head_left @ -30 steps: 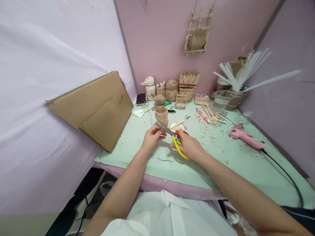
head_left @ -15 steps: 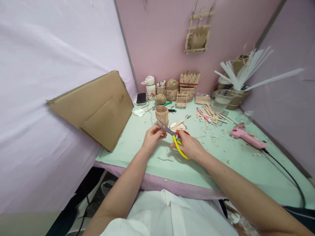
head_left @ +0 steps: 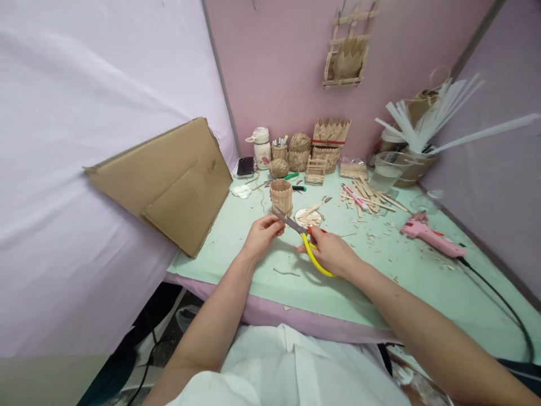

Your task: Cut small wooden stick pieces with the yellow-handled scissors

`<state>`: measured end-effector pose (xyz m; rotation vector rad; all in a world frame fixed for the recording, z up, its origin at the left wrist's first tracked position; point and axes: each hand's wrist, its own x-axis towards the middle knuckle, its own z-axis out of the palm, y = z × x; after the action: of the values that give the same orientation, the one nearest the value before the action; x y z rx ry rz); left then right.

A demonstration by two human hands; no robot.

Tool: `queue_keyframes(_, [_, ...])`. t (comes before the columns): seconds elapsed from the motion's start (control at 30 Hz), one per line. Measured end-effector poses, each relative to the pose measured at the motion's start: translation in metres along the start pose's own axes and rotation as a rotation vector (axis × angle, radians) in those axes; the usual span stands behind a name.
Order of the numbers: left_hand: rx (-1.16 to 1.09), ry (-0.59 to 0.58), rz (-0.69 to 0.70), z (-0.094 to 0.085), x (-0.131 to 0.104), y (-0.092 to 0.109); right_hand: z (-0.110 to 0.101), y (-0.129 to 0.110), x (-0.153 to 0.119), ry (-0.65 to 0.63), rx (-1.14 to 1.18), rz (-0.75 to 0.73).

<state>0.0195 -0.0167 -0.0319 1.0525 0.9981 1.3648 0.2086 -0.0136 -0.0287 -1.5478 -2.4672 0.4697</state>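
Observation:
My right hand (head_left: 332,250) grips scissors (head_left: 313,254) with yellow and red handles, their blades pointing up and left. At the blade tips, my left hand (head_left: 262,234) is closed, thumb and fingers pinched together; whatever it holds is too small to make out. Just behind the blades stands a round cup of wooden sticks (head_left: 281,194). A white dish (head_left: 307,219) with small wood pieces lies right of the cup. A short piece of twine (head_left: 286,273) rests on the green tabletop in front of my hands.
Loose sticks (head_left: 367,197) and a pink glue gun (head_left: 433,238) lie to the right, its cord running to the front edge. A cardboard sheet (head_left: 169,192) leans at the left. Twine balls, a bottle (head_left: 261,149) and stick crafts line the back.
The scissor blades look closer together than before. My hands stay near the same place in front of the cup, while the whole view has shifted slightly.

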Motion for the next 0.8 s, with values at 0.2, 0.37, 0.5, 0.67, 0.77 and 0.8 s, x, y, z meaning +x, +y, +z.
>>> queue_keyframes(0.2, [0.051, -0.016, -0.035, -0.004, -0.001, 0.002, 0.000, 0.005, 0.001, -0.026, -0.039, -0.014])
queue_keyframes(0.37, [0.137, -0.045, -0.032, -0.011, 0.001, 0.000, -0.003, 0.004, 0.002, -0.062, -0.062, -0.003])
queue_keyframes(0.5, [0.170, -0.096, -0.050, -0.013, 0.000, -0.001, -0.003, 0.003, 0.001, -0.066, -0.021, -0.036])
queue_keyframes(0.67, [0.184, -0.113, -0.044, -0.014, -0.002, 0.001, -0.004, 0.005, 0.000, -0.083, -0.029, -0.066])
queue_keyframes(0.77, [0.245, -0.133, -0.065, -0.018, -0.002, 0.001, -0.006, 0.006, -0.001, -0.106, -0.049, -0.092])
queue_keyframes(0.8, [0.260, -0.141, -0.073, -0.020, -0.003, 0.001, -0.007, 0.006, -0.002, -0.111, -0.051, -0.104])
